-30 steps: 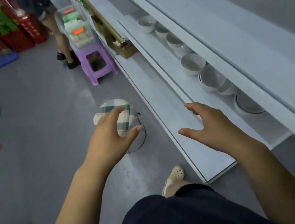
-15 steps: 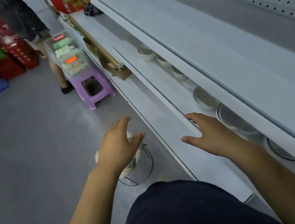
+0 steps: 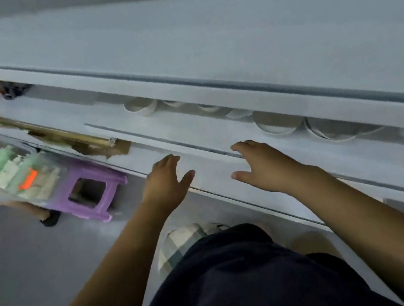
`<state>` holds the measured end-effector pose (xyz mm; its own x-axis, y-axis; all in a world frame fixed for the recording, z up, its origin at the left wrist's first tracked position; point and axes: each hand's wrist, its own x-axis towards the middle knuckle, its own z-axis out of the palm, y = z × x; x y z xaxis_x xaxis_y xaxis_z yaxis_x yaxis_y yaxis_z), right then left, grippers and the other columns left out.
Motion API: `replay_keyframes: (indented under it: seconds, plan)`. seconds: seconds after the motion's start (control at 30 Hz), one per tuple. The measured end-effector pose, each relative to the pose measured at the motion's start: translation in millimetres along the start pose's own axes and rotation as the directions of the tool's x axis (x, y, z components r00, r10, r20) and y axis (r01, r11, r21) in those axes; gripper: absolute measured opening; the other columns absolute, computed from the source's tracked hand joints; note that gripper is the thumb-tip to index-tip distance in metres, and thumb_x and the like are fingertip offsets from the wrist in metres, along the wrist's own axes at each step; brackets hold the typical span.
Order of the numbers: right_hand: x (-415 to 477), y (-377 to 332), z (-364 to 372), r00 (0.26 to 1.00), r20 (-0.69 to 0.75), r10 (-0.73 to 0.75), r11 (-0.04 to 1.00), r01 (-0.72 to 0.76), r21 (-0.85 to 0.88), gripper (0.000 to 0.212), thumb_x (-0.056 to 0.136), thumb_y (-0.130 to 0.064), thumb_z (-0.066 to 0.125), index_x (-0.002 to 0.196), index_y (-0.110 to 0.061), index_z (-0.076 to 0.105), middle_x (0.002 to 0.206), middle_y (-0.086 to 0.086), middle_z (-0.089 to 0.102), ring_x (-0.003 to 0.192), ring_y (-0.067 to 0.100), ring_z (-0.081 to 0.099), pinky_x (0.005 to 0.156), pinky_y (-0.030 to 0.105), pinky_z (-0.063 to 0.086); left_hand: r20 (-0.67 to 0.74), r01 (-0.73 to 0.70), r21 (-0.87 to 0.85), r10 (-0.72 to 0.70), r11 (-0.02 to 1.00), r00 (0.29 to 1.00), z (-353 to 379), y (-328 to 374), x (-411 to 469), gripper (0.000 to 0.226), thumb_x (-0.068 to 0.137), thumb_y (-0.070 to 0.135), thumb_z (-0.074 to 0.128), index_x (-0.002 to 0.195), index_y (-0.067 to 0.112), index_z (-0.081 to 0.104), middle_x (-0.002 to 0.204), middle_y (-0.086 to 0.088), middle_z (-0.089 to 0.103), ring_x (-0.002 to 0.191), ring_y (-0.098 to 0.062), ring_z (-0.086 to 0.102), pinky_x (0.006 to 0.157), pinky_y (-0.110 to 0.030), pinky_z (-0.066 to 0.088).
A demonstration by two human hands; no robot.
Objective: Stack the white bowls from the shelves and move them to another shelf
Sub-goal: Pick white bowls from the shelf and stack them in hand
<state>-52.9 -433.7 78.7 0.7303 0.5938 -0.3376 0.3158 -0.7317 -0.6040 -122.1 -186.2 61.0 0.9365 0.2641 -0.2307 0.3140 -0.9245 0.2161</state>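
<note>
My left hand (image 3: pixel 167 182) is spread with the thumb out and holds nothing. It hovers at the front edge of the white metal lower shelf (image 3: pixel 200 180). My right hand (image 3: pixel 262 166) is also spread and empty, its fingertips at the front edge of the white metal middle shelf (image 3: pixel 191 130); I cannot tell whether they touch it.

The round white bowls (image 3: pixel 277 124), ceramic by their look, stand toward that shelf's back edge, half hidden under the white metal upper shelf (image 3: pixel 204 45).

The step in hand, as I judge it, is the reach:
- Enter low beneath the upper lip.
- Take the nearest bowl by its rim.
- Nest each bowl squarely.

The bowls appear to stand mouth-up. Being round, they have no long axis of their own; their row runs parallel to the shelf's front edge.
</note>
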Motion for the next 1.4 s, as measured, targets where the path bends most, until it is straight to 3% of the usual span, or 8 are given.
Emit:
replay_keyframes:
  seconds: [0.4,0.6,0.73,0.87,1.0,1.2,1.3,1.4]
  plan:
    - [78.0,4.2,45.5,0.978,-0.198,0.068,0.991,-0.089,-0.098,0.057,0.102,-0.039,0.057,0.152,-0.018,0.038,0.150,0.003,0.045,0.133,0.025,0.047,0.107,0.041,0.043,-0.209,-0.091,0.016,0.092,0.996,0.974,51.9,-76.9,136.8,0.062,0.102,0.048,0.054,0.147,0.006,0.051,0.158,-0.015,0.046,0.149,-0.033,0.037,0.124,-0.046,0.028]
    - [140.0,-11.4,66.4,0.935,-0.353,-0.024,0.997,-0.004,-0.079,0.061,0.100,-0.041,0.059,0.154,-0.023,0.038,0.158,0.000,0.040,0.143,0.023,0.040,0.113,0.035,0.037,-0.422,-0.125,-0.218,0.022,0.968,0.906,57.3,-105.3,192.1,0.068,0.100,0.050,0.058,0.147,0.003,0.043,0.150,-0.018,0.049,0.139,-0.038,0.045,0.113,-0.049,0.040]
    - [205.8,-33.5,85.4,0.884,-0.467,-0.026,0.999,0.032,0.005,0.057,0.102,-0.039,0.058,0.153,-0.022,0.040,0.148,0.007,0.053,0.133,0.027,0.053,0.108,0.043,0.045,-0.536,-0.197,-0.511,-0.131,0.837,0.834,63.0,-129.2,233.4,0.085,0.093,0.051,0.068,0.152,0.006,0.027,0.153,-0.016,0.042,0.139,-0.037,0.045,0.112,-0.048,0.041]
    - [253.4,-51.7,100.1,0.840,-0.540,0.057,0.996,-0.013,0.086,0.066,0.101,-0.042,0.056,0.158,-0.029,0.026,0.133,0.012,0.060,0.121,0.030,0.058,0.102,0.047,0.050,-0.575,-0.338,-0.533,-0.039,0.775,0.817,65.2,-157.1,267.5,0.089,0.091,0.057,0.067,0.153,0.016,0.020,0.155,-0.013,0.043,0.138,-0.032,0.049,0.110,-0.046,0.047]
    - [283.2,-60.9,103.9,0.768,-0.632,0.102,0.994,-0.060,0.088,0.069,0.102,-0.041,0.055,0.161,-0.026,0.022,0.149,0.009,0.051,0.133,0.031,0.050,0.108,0.039,0.044,-0.551,-0.430,-0.575,0.060,0.696,0.833,53.1,-171.1,291.1,0.084,0.090,0.058,0.068,0.151,0.018,0.027,0.147,-0.008,0.051,0.120,-0.015,0.057,0.097,-0.027,0.047]
    - [320.1,-61.5,115.1,0.578,-0.791,0.201,0.974,-0.033,0.223,0.059,0.097,-0.039,0.064,0.150,-0.020,0.044,0.137,0.011,0.059,0.124,0.032,0.055,0.101,0.038,0.048,-0.533,-0.541,-0.629,0.197,0.559,0.823,43.9,-191.0,306.4,0.089,0.087,0.047,0.077,0.150,0.020,0.021,0.144,0.001,0.048,0.123,-0.008,0.054,0.089,0.003,0.039]
    - [332.4,-66.6,117.7,0.511,-0.813,0.280,0.955,-0.059,0.292,0.056,0.092,-0.042,0.072,0.137,-0.013,0.056,0.129,0.012,0.063,0.120,0.030,0.057,0.099,0.033,0.047,-0.540,-0.594,-0.617,0.272,0.516,0.796,32.9,-201.7,317.5,0.094,0.083,0.049,0.079,0.150,0.018,0.021,0.141,0.004,0.048,0.120,0.004,0.053,0.090,0.003,0.037]
    - [341.0,-70.8,116.1,0.437,-0.833,0.340,0.937,-0.078,0.342,0.049,0.085,-0.044,0.078,0.116,-0.010,0.063,0.109,0.010,0.066,0.105,0.030,0.062,0.092,0.038,0.051,-0.508,-0.609,-0.626,0.338,0.487,0.792,31.9,-209.2,326.6,0.096,0.081,0.054,0.076,0.151,0.019,0.021,0.140,0.007,0.049,0.120,0.013,0.052,0.093,0.000,0.039]
